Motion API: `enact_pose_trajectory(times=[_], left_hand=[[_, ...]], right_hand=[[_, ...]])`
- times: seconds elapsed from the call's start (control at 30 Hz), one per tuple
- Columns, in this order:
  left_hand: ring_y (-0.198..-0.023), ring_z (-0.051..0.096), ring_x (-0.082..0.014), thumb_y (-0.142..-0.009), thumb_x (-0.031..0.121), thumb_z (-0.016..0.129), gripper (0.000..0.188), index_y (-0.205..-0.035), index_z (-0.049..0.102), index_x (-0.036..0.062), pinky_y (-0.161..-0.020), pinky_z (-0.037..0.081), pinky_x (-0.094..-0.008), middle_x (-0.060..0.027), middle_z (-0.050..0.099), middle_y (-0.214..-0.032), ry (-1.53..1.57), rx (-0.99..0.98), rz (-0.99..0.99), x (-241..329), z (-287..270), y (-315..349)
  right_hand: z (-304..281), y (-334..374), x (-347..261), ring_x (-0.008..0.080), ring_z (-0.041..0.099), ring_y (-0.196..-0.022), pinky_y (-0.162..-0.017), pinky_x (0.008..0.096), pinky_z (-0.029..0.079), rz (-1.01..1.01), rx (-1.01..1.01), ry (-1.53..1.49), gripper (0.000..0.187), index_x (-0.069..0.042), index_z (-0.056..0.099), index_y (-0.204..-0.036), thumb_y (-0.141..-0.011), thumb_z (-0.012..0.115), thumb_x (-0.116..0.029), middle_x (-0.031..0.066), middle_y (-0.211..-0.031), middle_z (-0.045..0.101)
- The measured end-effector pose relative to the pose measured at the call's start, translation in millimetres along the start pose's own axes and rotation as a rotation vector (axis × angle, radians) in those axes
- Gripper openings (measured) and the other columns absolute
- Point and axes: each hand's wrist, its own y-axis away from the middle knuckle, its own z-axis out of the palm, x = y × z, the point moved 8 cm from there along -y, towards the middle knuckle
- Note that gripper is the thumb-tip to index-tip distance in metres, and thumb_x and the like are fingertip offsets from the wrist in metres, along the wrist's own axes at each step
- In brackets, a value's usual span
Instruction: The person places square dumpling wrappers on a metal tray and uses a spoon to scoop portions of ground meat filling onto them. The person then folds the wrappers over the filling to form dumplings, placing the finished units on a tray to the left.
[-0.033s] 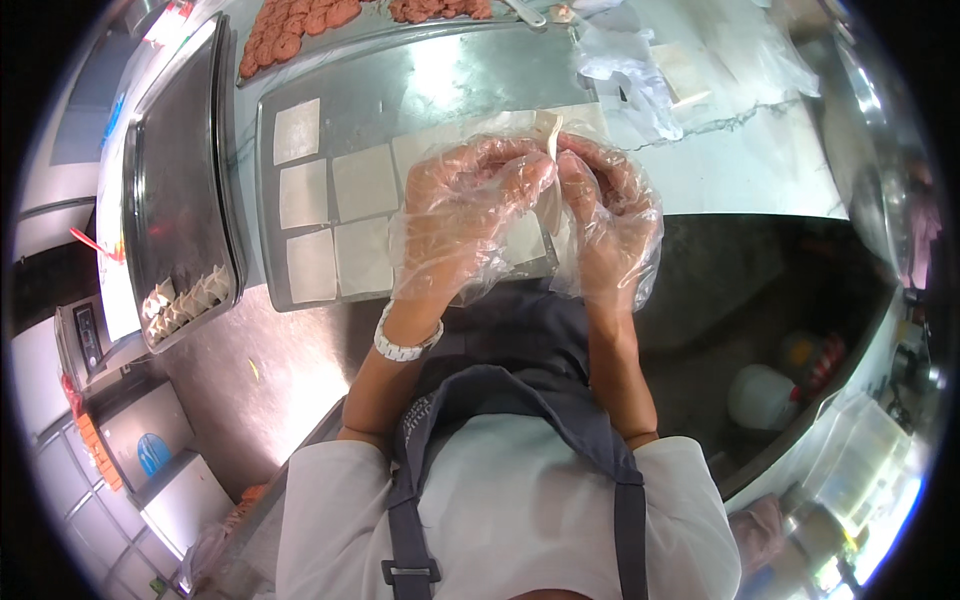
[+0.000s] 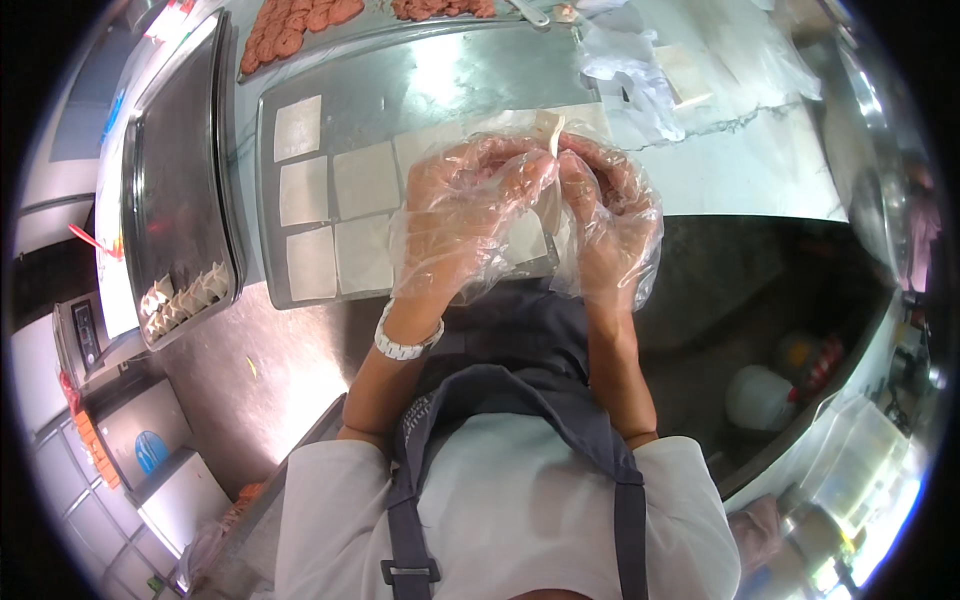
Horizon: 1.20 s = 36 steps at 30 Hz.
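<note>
Both my hands wear clear plastic gloves and meet above the near edge of a metal tray. My left hand (image 2: 470,205) pinches one side of a folded, pale dough wrapper (image 2: 555,138). On its other side, the fingertips of my right hand (image 2: 605,205) press the wrapper closed. Any filling inside is hidden by my fingers. Beneath them, the tray (image 2: 370,105) carries several flat square wrappers (image 2: 310,265) in rows, some covered by my hands and gloves.
At left, a dark tray (image 2: 180,160) holds several folded dumplings (image 2: 187,303) at its near end. Portioned reddish filling (image 2: 300,28) lies beyond the wrappers, near a utensil handle (image 2: 530,12). Crumpled clear plastic (image 2: 635,75) and stacked pale wrappers (image 2: 683,75) lie at the far right.
</note>
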Motion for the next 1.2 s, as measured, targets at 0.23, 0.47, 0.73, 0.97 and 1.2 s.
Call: enact_pose_trajectory(times=[0.23, 0.47, 0.73, 0.97, 1.2], left_hand=[[-0.067, 0.053, -0.0065, -0.080, 0.010, 0.071, 0.016, -0.089, 0.068, -0.0029, -0.060, 0.041, -0.0197, -0.0024, 0.062, -0.075, -0.108, 0.077, 0.038, -7.9, -17.1, -0.6], [-0.069, 0.054, -0.0064, -0.082, 0.010, 0.070, 0.014, -0.088, 0.067, -0.0020, -0.061, 0.042, -0.0193, -0.0021, 0.063, -0.077, -0.146, 0.104, 0.030, -15.3, -28.5, -0.1], [-0.072, 0.054, -0.0061, -0.083, 0.011, 0.068, 0.017, -0.095, 0.067, -0.0014, -0.064, 0.045, -0.0190, -0.0030, 0.065, -0.084, -0.013, 0.141, 0.060, -13.3, -31.7, 0.0], [-0.070, 0.054, -0.0062, -0.083, 0.010, 0.068, 0.018, -0.096, 0.067, -0.0016, -0.062, 0.044, -0.0188, -0.0034, 0.065, -0.084, -0.127, 0.158, 0.086, -13.1, -38.1, 4.5], [-0.070, 0.055, -0.0064, -0.083, 0.010, 0.068, 0.017, -0.095, 0.067, -0.0016, -0.063, 0.045, -0.0189, -0.0037, 0.066, -0.084, -0.133, 0.168, 0.128, -16.4, -41.2, 7.1]], right_hand=[[13.7, 4.5, 7.5, 0.0133, 0.058, -0.087, -0.077, 0.0251, 0.046, 0.017, -0.047, 0.000, 0.021, 0.006, 0.062, -0.101, -0.084, 0.065, -0.007, 0.0105, -0.096, 0.064], [21.3, 5.8, 12.7, 0.0133, 0.058, -0.087, -0.077, 0.0250, 0.046, 0.061, -0.081, 0.016, 0.020, 0.006, 0.061, -0.101, -0.085, 0.064, -0.005, 0.0104, -0.096, 0.064], [26.6, 8.8, 22.2, 0.0115, 0.058, -0.083, -0.071, 0.0237, 0.049, 0.128, -0.104, -0.028, 0.018, 0.005, 0.062, -0.099, -0.086, 0.063, -0.007, 0.0091, -0.092, 0.064], [30.6, 10.3, 20.5, 0.0104, 0.057, -0.081, -0.066, 0.0235, 0.051, 0.138, -0.100, -0.084, 0.020, 0.005, 0.062, -0.098, -0.086, 0.064, -0.012, 0.0082, -0.089, 0.063], [31.5, 8.7, 24.9, 0.0100, 0.057, -0.075, -0.063, 0.0229, 0.049, 0.162, -0.080, -0.005, 0.020, 0.005, 0.062, -0.094, -0.085, 0.066, -0.013, 0.0071, -0.086, 0.063]])
